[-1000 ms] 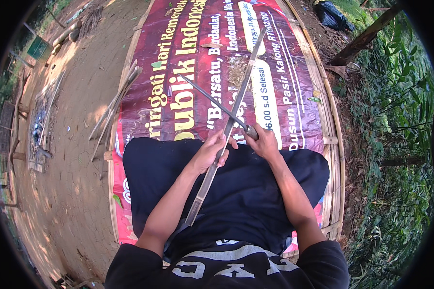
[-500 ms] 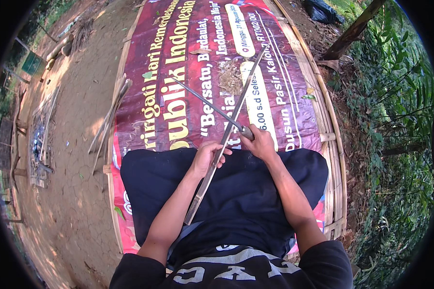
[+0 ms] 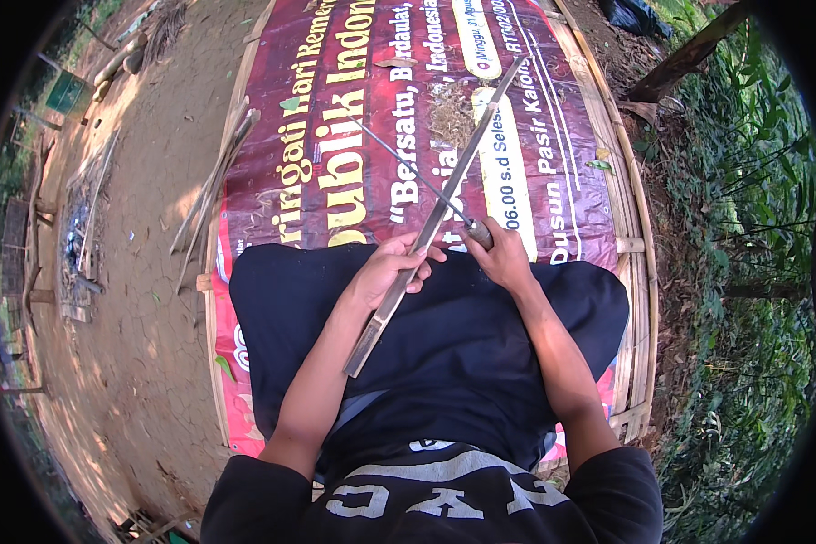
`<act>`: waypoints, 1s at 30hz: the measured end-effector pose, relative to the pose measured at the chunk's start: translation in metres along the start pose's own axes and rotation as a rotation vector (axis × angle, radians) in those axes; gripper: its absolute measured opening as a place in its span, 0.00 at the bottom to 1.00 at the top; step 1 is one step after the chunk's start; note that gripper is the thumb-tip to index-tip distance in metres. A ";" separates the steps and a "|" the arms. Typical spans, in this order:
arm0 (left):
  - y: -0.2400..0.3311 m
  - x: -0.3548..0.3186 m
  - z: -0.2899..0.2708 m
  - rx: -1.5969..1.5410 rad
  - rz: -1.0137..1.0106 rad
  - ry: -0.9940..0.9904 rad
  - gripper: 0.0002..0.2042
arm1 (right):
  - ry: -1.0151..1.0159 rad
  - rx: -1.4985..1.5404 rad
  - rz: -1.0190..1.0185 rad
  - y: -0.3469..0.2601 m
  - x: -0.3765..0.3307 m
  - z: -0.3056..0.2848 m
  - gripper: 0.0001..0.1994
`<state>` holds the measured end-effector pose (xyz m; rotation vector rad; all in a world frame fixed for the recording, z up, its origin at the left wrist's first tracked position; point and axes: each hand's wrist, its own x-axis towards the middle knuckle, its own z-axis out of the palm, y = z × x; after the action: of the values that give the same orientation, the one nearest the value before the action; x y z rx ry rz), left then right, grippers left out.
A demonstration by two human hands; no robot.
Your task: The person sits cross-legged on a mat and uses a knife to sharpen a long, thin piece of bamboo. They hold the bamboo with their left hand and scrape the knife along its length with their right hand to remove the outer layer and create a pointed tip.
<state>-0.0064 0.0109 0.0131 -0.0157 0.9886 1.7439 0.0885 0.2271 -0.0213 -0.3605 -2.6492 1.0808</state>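
My left hand (image 3: 392,274) is closed around a long, dark brown strip of wood or bamboo (image 3: 385,313), which slants from my lap up and to the right over the banner. In my right hand (image 3: 506,261) is a thin-bladed knife (image 3: 399,161), gripped by its short rounded handle. Its narrow blade points far and to the left, crossing the strip just beyond my left hand. Whether the blade touches the strip I cannot tell. Dark cloth (image 3: 462,326) covers my legs beneath both hands.
I sit on a bamboo platform (image 3: 639,299) spread with a red printed banner (image 3: 272,181). Fibrous shavings (image 3: 451,118) lie on it ahead of me. Thin sticks (image 3: 213,186) lean at its left edge. Bare earth lies left; a wooden post (image 3: 684,59) and dense plants (image 3: 743,190) stand right.
The view has shifted, so everything sits higher in the picture. The knife's handle is slightly farther from the strip, and its blade looks narrower. Both grips are unchanged.
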 end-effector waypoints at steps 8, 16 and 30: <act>-0.010 0.005 -0.022 -0.070 -0.146 -0.033 0.24 | -0.065 -0.122 -0.091 -0.010 -0.004 0.005 0.16; 0.008 -0.016 -0.019 0.049 -0.129 -0.061 0.21 | 0.018 0.041 0.036 -0.007 0.003 0.001 0.16; 0.001 -0.003 -0.037 -0.124 -0.053 -0.129 0.16 | -0.017 -0.005 0.010 -0.011 0.001 0.004 0.17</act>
<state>-0.0222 -0.0141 -0.0092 -0.0092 0.7791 1.7328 0.0845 0.2173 -0.0164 -0.3675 -2.6679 1.0855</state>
